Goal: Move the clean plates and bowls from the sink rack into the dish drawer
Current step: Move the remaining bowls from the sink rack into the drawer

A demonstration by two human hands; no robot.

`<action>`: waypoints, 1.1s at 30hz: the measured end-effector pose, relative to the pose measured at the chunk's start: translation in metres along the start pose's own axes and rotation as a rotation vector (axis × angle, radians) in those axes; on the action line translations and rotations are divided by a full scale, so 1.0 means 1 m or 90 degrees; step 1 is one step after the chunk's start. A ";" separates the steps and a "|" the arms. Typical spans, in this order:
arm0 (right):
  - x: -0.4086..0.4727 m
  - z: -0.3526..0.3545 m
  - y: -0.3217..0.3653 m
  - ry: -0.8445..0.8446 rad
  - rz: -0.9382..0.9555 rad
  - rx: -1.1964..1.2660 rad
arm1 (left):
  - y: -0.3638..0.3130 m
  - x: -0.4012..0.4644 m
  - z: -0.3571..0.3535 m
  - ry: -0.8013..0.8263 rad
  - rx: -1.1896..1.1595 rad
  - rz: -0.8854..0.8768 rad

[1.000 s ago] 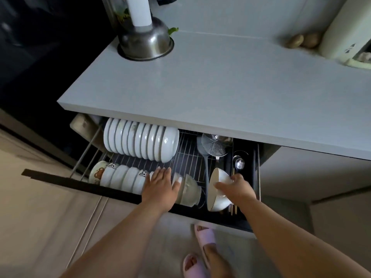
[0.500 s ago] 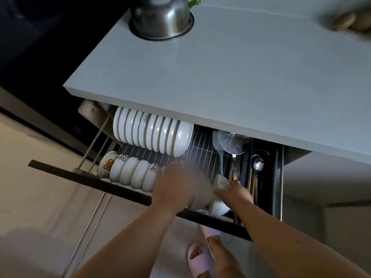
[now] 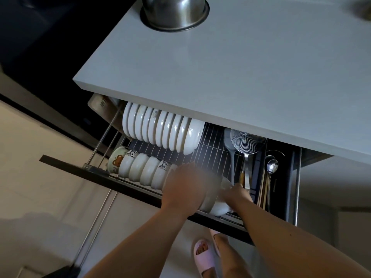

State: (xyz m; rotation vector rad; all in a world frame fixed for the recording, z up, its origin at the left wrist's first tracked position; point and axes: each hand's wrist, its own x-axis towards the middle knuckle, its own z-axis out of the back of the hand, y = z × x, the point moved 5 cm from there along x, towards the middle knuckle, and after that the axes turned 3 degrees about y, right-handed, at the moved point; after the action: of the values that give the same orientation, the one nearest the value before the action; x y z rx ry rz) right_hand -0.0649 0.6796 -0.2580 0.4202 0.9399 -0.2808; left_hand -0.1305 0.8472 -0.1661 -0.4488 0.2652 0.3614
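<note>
The dish drawer stands pulled out under the grey counter. A row of white plates stands on edge in its back wire rack. In the front rack a row of white bowls lies on edge, some with cartoon prints. My left hand, blurred, lies over the right end of that bowl row. My right hand holds the rim of a white bowl set against the row's right end. Part of that bowl is hidden by my left hand.
The grey counter overhangs the drawer, with a steel pot at its far edge. A wire skimmer, a grey spatula, a spoon and chopsticks lie in the drawer's right section. My feet in pink slippers stand below.
My right hand has brought the white bowl leftward against the end of the front bowl row. My left hand stays on that row's end. The camera has tilted down and closer.
</note>
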 end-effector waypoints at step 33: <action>-0.057 0.038 0.027 -0.195 0.342 -0.078 | -0.010 -0.004 0.011 -0.169 -0.021 -0.084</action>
State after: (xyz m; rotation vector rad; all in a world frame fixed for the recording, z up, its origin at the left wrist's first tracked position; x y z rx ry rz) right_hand -0.0588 0.6890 -0.1856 0.4847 0.5137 0.1981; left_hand -0.1278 0.8430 -0.1514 -0.4432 -0.0288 0.2921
